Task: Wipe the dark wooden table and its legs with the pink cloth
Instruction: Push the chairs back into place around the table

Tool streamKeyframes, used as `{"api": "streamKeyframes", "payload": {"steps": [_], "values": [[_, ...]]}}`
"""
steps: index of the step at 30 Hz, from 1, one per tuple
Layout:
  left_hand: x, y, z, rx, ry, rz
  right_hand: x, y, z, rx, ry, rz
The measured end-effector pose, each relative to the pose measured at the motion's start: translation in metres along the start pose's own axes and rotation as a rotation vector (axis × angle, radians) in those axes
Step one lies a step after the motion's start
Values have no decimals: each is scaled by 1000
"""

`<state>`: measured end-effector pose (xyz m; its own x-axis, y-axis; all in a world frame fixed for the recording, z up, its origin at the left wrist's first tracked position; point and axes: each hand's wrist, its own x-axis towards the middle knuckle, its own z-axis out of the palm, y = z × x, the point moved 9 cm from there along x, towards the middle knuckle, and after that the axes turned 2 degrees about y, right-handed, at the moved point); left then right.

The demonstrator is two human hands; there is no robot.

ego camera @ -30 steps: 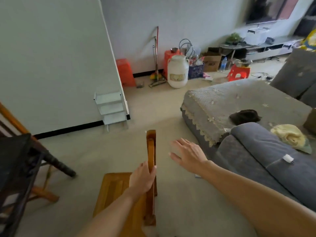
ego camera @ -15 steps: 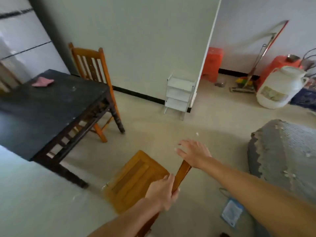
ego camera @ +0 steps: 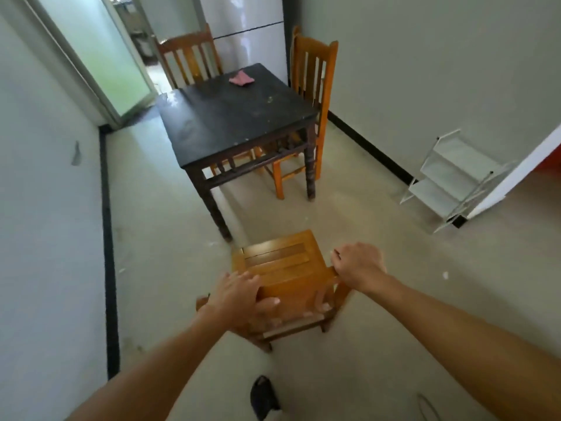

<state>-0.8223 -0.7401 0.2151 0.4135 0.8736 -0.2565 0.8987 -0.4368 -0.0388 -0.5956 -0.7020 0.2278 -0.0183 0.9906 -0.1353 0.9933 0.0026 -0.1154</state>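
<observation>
The dark wooden table (ego camera: 233, 117) stands ahead of me in the narrow room, its turned legs on the floor. A crumpled pink cloth (ego camera: 241, 79) lies on its far edge. Between me and the table is a small orange wooden chair (ego camera: 279, 265), seat facing the table. My left hand (ego camera: 239, 296) grips the left end of its backrest, thumb curled over the rail. My right hand (ego camera: 358, 265) grips the right end of the backrest. Both hands are well short of the table and the cloth.
Two orange chairs (ego camera: 312, 74) stand at the table's far and right sides. A white shoe rack (ego camera: 452, 180) leans at the wall corner on the right. A wall runs along the left, with a glass door (ego camera: 100, 56) and a fridge (ego camera: 243, 28) behind.
My view has swung left from the sofa side to face the table. The small chair has turned with me, and my right hand has closed on its backrest beside my left.
</observation>
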Motion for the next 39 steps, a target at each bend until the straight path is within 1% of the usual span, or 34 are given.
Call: {"api": "streamKeyframes", "payload": {"steps": [2, 3, 4, 7, 9, 11, 16, 22, 27, 31, 35, 39], "values": [[-35, -26, -4, 133, 70, -163, 0, 1, 0, 18, 7, -39], [-52, -37, -4, 144, 108, -239, 0, 1, -2, 20, 19, -48], [-66, -46, -3, 118, 155, -296, 2, 2, -4, 24, 33, -52], [-77, -54, 5, -107, 305, -406, 4, 3, -5, 42, 55, -67], [-72, -54, 3, -172, 406, -442, 5, 5, -4, 53, 61, -74], [-66, -49, -6, -163, 509, -429, 9, 13, -8, 71, 73, -71], [-42, -33, -22, -192, 647, -414, 40, 40, -19, 77, 91, -29], [5, -34, -31, -163, 693, -434, 101, 54, -32, 114, 108, -47], [62, -47, -42, -141, 683, -454, 166, 66, -39, 144, 123, -42], [105, -61, -52, -144, 687, -473, 213, 75, -44, 128, 83, -34], [148, -80, -70, -140, 680, -483, 267, 74, -56, 128, 104, -52], [173, -103, -70, -141, 662, -530, 310, 58, -55, 113, 109, -101]]}}
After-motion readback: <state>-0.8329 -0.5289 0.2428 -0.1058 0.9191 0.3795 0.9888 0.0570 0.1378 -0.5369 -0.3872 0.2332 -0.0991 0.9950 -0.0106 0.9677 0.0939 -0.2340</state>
